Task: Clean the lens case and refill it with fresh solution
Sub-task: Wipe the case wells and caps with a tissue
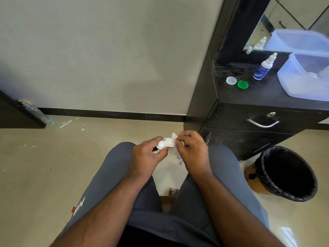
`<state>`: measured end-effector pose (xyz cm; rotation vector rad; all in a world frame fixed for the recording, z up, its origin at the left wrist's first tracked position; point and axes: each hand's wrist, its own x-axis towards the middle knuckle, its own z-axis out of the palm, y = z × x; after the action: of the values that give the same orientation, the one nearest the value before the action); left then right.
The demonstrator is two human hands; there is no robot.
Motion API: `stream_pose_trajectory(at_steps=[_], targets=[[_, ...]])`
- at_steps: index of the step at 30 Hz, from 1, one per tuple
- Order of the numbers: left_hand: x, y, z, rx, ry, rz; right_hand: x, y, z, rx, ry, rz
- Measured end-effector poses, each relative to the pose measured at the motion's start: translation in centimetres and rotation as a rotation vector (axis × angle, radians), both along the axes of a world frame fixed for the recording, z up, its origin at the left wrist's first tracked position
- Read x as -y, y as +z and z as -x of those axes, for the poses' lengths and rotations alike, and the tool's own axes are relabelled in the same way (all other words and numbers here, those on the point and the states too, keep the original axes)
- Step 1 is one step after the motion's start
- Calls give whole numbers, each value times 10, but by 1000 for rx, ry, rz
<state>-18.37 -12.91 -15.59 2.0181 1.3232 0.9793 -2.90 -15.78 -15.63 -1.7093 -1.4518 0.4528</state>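
Above my knees, my left hand (148,155) pinches one end of the white lens case (164,143), with its open wells facing up. My right hand (191,149) pinches a crumpled white tissue (175,139) against the case's other well; a strip of tissue hangs below the hand. On the black dresser top (263,93) at the right lie the case's two caps, one white (231,80) and one green (242,84). Behind them stands the solution bottle (264,67), white with a blue label.
A translucent blue plastic tub (306,75) sits on the dresser beside the bottle, under a mirror. A black-lined waste bin (287,172) stands on the floor at my right, next to the dresser drawers (261,122). Dark furniture (19,114) juts in at the left.
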Motion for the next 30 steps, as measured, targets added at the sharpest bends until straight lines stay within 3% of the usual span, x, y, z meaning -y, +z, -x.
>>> stream_pose_trajectory(at_steps=[2,4,7,11,16,19,22,26,30], targets=[[2,-1,-1,26,-2,3,-5,0,-2,-21,-118,1],[2,-3,-2,26,1,5,-7,1,-5,-188,-164,39],[0,-6,-1,31,-2,2,-3,2,-6,-465,-62,134],[0,-5,-1,54,-22,-9,0,5,-4,-599,-17,183],[5,2,-5,193,2,82,-3,11,-5,-1162,-101,201],[8,6,-8,296,17,234,-5,11,-4,-1367,-134,239],[6,6,-7,431,17,463,-6,13,-5,-1400,-127,219],[-5,8,1,713,15,748,-7,14,-13,-1303,-43,221],[-18,7,16,657,-29,924,-6,14,-17,-1139,138,282]])
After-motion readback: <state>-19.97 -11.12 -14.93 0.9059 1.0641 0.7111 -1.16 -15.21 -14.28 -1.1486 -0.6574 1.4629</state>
